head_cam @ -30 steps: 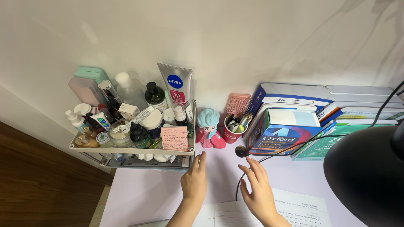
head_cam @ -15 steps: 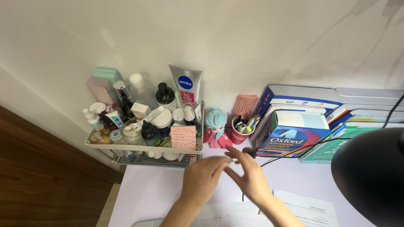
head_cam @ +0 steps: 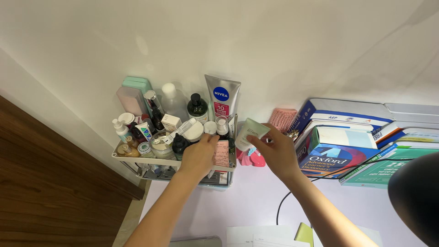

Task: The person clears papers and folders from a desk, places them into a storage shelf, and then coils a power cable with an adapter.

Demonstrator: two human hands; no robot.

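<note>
- A pale green soft tube (head_cam: pixel 249 133) is pinched between thumb and fingers of the right hand (head_cam: pixel 273 153); it is held tilted, cap end down, just right of the rack, above the pink figurine.
- The left hand (head_cam: pixel 197 157) is laid on the front rim of the rack (head_cam: pixel 137 161), fingers loosely curled and stretched toward a small white cap (head_cam: pixel 210 127); whether the cap is touched cannot be told.
- A pink sticky note (head_cam: pixel 222 153), matte paper, is fixed to the rack's front edge, just beside the left fingertips.
- The rack is a cream plastic tray on a lower tier, crowded with smooth bottles, jars and droppers.
- A tall grey squeeze tube (head_cam: pixel 221 98) is stood upright at the back of the rack, against the wall.
- A dark green glass bottle (head_cam: pixel 197 107) with a black cap is set just left of that tube.
- A mint and pink rounded case (head_cam: pixel 133 93) is stood at the back left corner.
- A pink figurine (head_cam: pixel 254 158), glossy, is partly hidden under the right hand.
- A pink bristled hairbrush (head_cam: pixel 283 117) is propped behind the right hand.
- Stacked books (head_cam: pixel 340 132), glossy covers, are laid at the right.
- A black cord (head_cam: pixel 282 203) is trailed over the lilac tabletop (head_cam: pixel 247 201).
- A matte black lamp shade (head_cam: pixel 418 196) is seen at the lower right.
</note>
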